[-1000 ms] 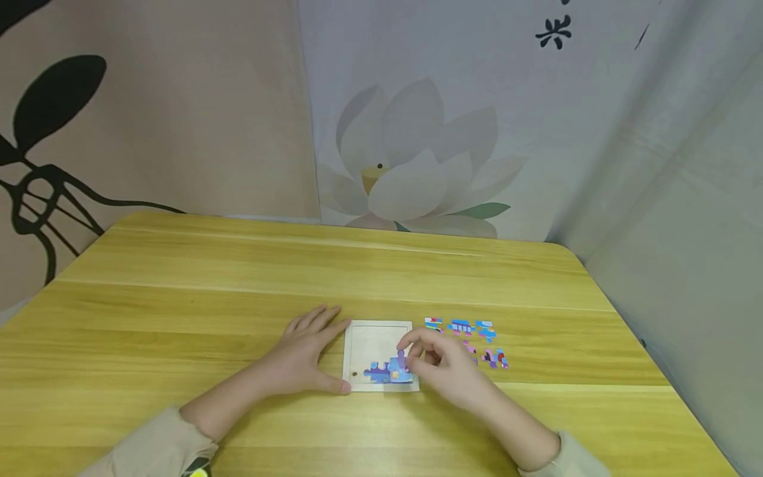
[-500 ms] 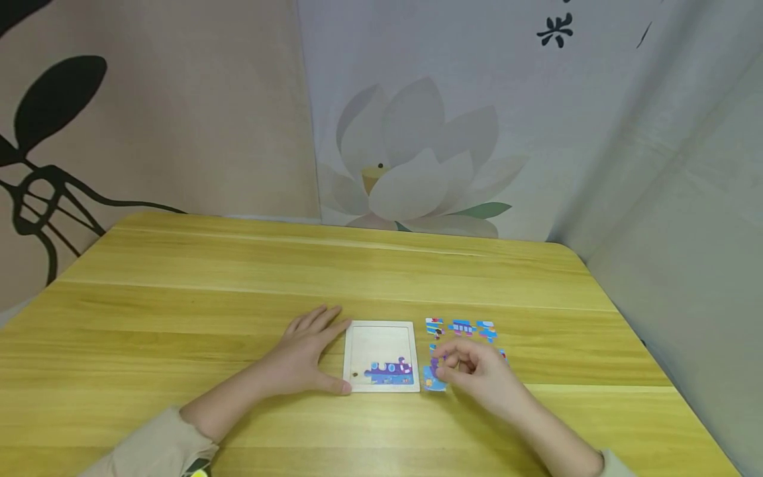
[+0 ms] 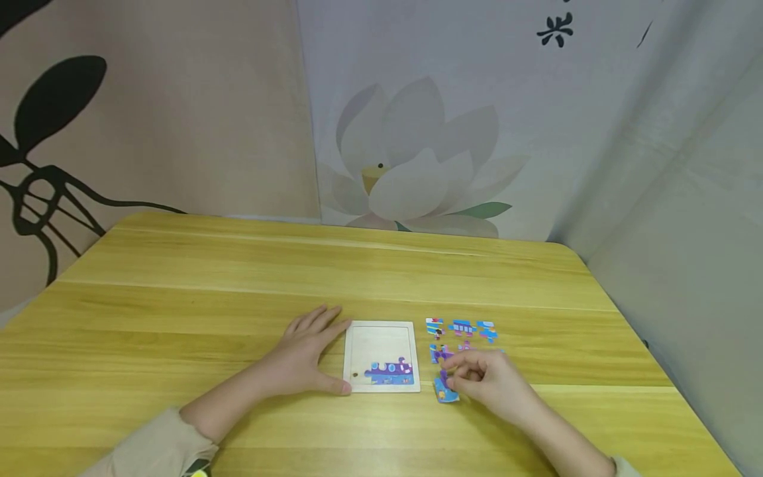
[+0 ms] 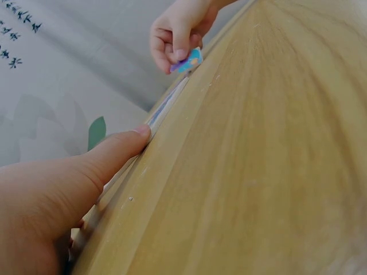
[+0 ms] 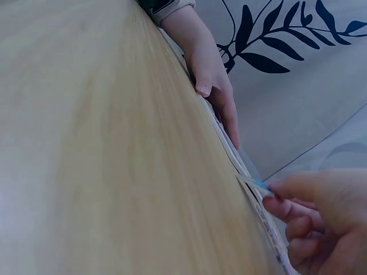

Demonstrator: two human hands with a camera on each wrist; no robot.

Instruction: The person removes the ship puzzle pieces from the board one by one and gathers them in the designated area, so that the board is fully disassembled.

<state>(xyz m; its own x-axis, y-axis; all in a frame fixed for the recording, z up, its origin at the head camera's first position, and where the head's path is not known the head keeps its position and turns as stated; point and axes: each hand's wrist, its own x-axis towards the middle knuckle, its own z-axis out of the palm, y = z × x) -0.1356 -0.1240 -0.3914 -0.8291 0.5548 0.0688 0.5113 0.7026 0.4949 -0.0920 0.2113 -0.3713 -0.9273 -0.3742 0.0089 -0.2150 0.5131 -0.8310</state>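
My right hand (image 3: 491, 381) pinches a blue and purple jigsaw piece (image 3: 446, 393) between thumb and fingers, just right of a square wooden puzzle tray (image 3: 381, 341). In the left wrist view the held piece (image 4: 194, 61) hangs tilted from the fingertips. Joined blue and purple pieces (image 3: 390, 373) lie in the tray's lower right part. My left hand (image 3: 301, 358) rests on the table with fingers spread, its thumb at the tray's lower left corner and its index fingertip at the upper left one. From the right wrist, the held piece (image 5: 254, 182) appears nearly edge-on.
Several loose jigsaw pieces (image 3: 462, 327) lie right of the tray, the nearer ones partly hidden by my right hand. Everything sits on a wood-grain table (image 3: 238, 265). A curtain with a flower print (image 3: 417, 165) stands behind its far edge.
The right hand has carried the pinched piece out from over the tray to its right, then slightly nearer to me and tilted it. The left hand and tray stay put.
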